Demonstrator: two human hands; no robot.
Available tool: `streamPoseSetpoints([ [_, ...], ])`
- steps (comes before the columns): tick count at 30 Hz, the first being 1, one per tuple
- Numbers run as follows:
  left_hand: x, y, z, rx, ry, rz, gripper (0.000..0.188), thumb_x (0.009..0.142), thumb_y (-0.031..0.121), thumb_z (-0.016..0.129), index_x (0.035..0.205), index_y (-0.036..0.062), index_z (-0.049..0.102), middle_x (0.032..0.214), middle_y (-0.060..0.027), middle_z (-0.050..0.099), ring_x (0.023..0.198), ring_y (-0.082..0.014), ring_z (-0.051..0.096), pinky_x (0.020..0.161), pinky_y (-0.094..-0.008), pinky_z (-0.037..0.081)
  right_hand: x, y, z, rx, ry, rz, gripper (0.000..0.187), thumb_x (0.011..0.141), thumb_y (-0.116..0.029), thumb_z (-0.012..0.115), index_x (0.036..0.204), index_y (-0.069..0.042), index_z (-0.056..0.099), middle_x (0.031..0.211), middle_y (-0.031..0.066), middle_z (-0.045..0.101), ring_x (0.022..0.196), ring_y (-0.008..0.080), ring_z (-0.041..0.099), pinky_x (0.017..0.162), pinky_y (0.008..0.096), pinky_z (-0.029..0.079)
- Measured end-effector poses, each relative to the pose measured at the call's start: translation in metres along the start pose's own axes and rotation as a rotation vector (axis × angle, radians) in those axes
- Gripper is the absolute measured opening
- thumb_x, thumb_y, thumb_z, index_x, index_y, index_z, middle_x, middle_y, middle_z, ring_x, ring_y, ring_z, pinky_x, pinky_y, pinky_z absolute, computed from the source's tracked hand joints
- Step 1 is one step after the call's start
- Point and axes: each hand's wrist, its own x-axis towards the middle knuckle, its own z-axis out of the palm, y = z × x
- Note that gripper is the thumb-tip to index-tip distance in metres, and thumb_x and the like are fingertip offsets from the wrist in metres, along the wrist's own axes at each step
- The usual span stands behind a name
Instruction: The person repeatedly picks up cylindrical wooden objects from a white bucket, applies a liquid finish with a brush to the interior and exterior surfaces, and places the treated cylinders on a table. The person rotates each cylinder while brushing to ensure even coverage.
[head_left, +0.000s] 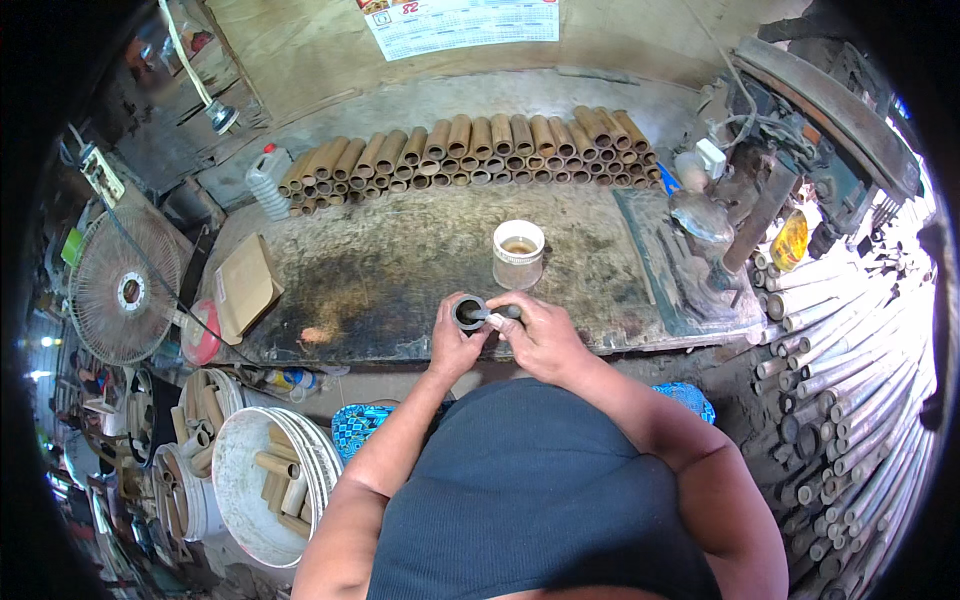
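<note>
My left hand [455, 348] is closed around a short bamboo tube [457, 304], its round open end turned up toward me. Pinched in my right hand [545, 338] is a small tool with a dark handle [511, 311]. Its thin end reaches to the tube's mouth; the exact kind of tool is too small to make out. Both hands meet over the near edge of the wooden table [400, 270]. Just beyond them stands a clear tub with a white rim [518, 232], holding some brownish liquid.
Cut bamboo tubes [460, 150] lie stacked along the table's back. A brown cardboard piece [248, 283], a plastic jug [268, 182] and a fan [128, 290] are at left. White buckets [245, 470] hold more tubes. Long poles [850, 400] pile up at right.
</note>
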Motion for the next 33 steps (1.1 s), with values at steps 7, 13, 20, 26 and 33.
streamPoseSetpoints([
  [7,0.000,0.022,-0.005,0.049,-0.083,0.006,0.056,0.079,0.014,0.081,0.127,0.0010,0.054,0.121,-0.0177,0.061,0.116,-0.0347,0.061,0.100,-0.0428,0.049,0.001,0.003,-0.006,-0.143,-0.044,-0.165,0.034,0.086,0.005,0.062,0.118,-0.006,0.067,0.107,0.0180,0.070,0.098,0.0376,0.070,0.083,0.0418,0.058],
  [13,0.008,0.035,-0.014,0.081,-0.151,-0.056,0.060,0.077,0.019,0.084,0.125,0.0002,0.055,0.123,-0.0208,0.060,0.119,-0.0399,0.058,0.102,-0.0455,0.047,0.002,0.008,-0.018,-0.158,-0.041,-0.290,0.044,0.075,0.010,0.057,0.116,-0.005,0.067,0.105,0.0195,0.069,0.097,0.0405,0.069,0.084,0.0449,0.057],
  [20,0.009,0.042,-0.018,0.122,-0.212,-0.048,0.063,0.078,0.016,0.082,0.131,0.0004,0.052,0.126,-0.0214,0.059,0.121,-0.0401,0.058,0.103,-0.0453,0.047,-0.003,0.000,-0.031,-0.310,-0.148,-0.232,0.048,0.073,0.014,0.056,0.116,-0.004,0.068,0.106,0.0178,0.071,0.098,0.0390,0.069,0.086,0.0436,0.058],
  [26,0.012,0.047,-0.016,0.165,-0.249,-0.092,0.065,0.079,0.020,0.083,0.132,0.0008,0.051,0.127,-0.0223,0.058,0.123,-0.0422,0.056,0.104,-0.0462,0.047,-0.005,0.002,-0.025,-0.335,-0.097,-0.217,0.045,0.075,0.012,0.057,0.116,-0.005,0.067,0.107,0.0172,0.071,0.099,0.0395,0.069,0.086,0.0442,0.058],
  [33,0.011,0.046,-0.013,0.167,-0.237,-0.060,0.063,0.078,0.020,0.083,0.130,0.0014,0.052,0.125,-0.0211,0.058,0.121,-0.0422,0.057,0.101,-0.0471,0.048,-0.014,-0.007,-0.027,-0.337,0.144,-0.322,0.028,0.086,0.001,0.071,0.114,-0.002,0.065,0.106,0.0197,0.071,0.093,0.0372,0.071,0.082,0.0409,0.058],
])
